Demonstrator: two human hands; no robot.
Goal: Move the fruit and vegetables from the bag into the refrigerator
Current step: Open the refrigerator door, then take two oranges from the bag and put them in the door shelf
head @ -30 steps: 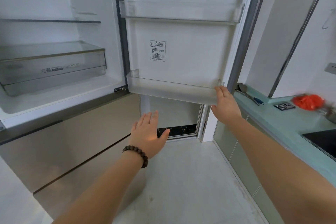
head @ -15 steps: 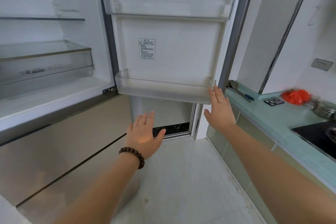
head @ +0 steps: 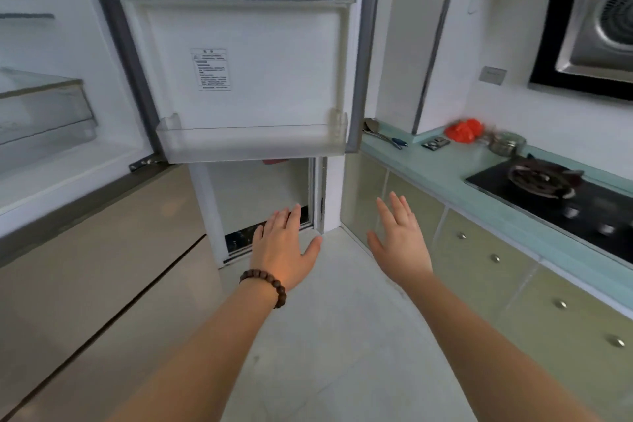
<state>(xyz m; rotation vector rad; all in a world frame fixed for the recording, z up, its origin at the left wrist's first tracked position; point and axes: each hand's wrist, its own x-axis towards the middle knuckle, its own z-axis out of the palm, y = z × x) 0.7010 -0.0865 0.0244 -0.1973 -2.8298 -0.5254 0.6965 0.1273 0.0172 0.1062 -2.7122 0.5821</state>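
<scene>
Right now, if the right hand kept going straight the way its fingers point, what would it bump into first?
Probably the pale green cabinet front under the counter; the right hand points up and forward at it, though depth is hard to judge.

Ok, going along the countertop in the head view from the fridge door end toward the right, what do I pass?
Metal spoon with a blue handle → small dark flat item → red bag → lidded metal pot → black gas hob.
</scene>
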